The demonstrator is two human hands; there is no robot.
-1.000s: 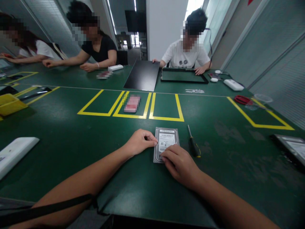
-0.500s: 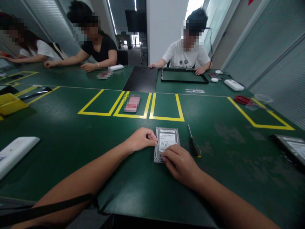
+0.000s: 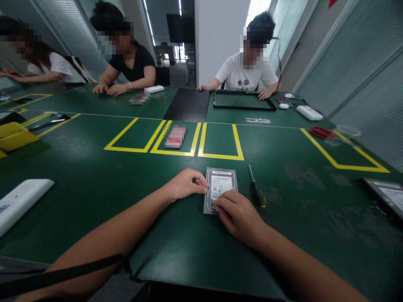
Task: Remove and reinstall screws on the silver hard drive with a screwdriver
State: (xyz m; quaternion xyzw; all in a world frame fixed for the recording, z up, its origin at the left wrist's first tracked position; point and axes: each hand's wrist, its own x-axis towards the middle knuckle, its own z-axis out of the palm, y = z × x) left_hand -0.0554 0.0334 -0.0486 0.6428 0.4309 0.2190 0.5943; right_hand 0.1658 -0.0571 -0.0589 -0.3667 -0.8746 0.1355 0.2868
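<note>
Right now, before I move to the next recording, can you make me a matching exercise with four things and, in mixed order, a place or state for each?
Things
1. drive
2. screwdriver
3. black panel
4. yellow bin

Places and states
A. at the picture's left edge
B. left hand at one side, right hand over a lower corner
C. across the table, a co-worker's hand at a far corner
D. lying loose, metal shaft pointing away from the wearer

Pairs: 1-B, 2-D, 3-C, 4-A
</note>
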